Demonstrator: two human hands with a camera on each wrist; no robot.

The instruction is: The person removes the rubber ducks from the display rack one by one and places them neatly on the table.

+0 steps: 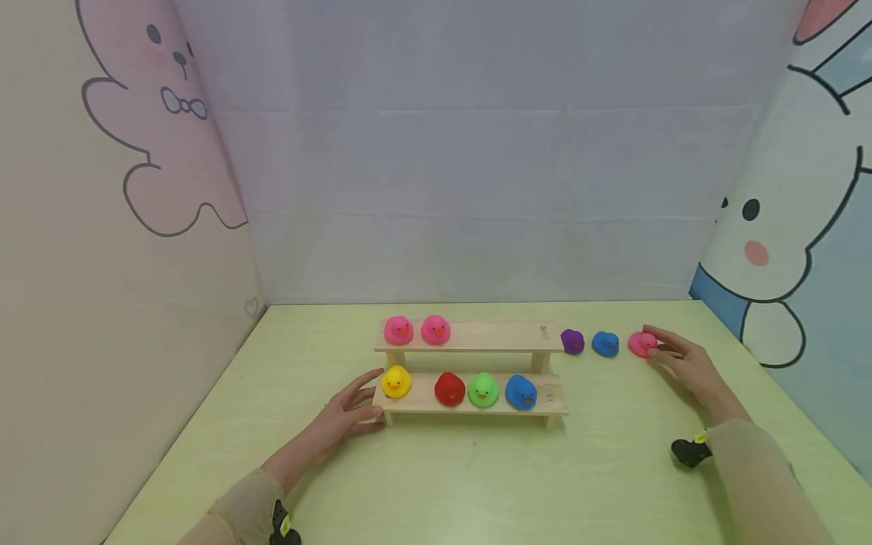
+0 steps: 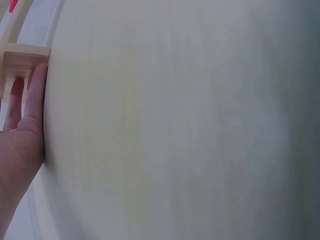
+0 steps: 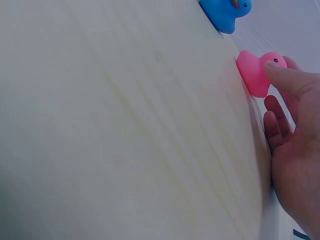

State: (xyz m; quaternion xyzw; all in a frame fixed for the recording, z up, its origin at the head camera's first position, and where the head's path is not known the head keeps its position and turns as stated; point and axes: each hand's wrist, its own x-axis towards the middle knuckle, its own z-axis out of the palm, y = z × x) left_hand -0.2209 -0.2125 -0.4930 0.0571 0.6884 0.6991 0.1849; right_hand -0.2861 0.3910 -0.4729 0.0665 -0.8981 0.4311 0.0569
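Behind thumb, partly hidden pink duck

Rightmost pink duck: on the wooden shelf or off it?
Off it. The head view shows the rightmost pink duck pinched in the right grip, to the right of the wooden shelf.

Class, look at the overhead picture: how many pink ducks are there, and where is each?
3. One pink duck sits at the upper shelf's left end, a second pink duck beside it; the third pink duck is off to the right, pinched by the right hand.
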